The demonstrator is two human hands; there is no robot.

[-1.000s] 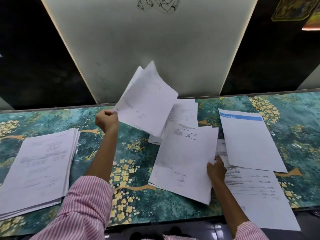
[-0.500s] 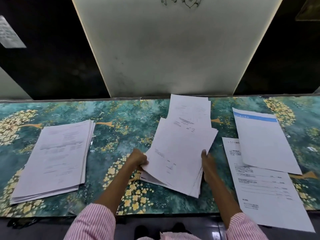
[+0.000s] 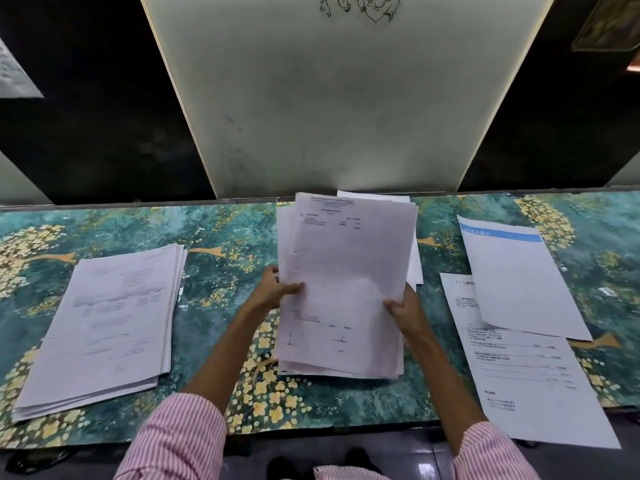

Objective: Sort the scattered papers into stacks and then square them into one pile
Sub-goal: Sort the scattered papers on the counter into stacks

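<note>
A bundle of white printed sheets (image 3: 346,282) is held nearly upright in the middle of the table, its lower edge close to the surface. My left hand (image 3: 275,289) grips its left edge and my right hand (image 3: 403,311) grips its right edge. Behind the bundle one more sheet (image 3: 414,268) lies flat, mostly hidden. A thick stack of papers (image 3: 110,323) rests at the left. On the right lie a sheet with a blue header (image 3: 516,275) and, partly under it, a printed sheet (image 3: 530,382) that overhangs the front edge.
The table (image 3: 225,306) has a teal cover with yellow flowers. A pale upright panel (image 3: 339,98) rises behind its far edge, with dark gaps on both sides. My striped sleeves are at the bottom of the view.
The loose middle sheets were gathered from lying flat and skewed into one bundle, then lifted and turned nearly upright between both hands. A second ago my left hand held sheets high up.
</note>
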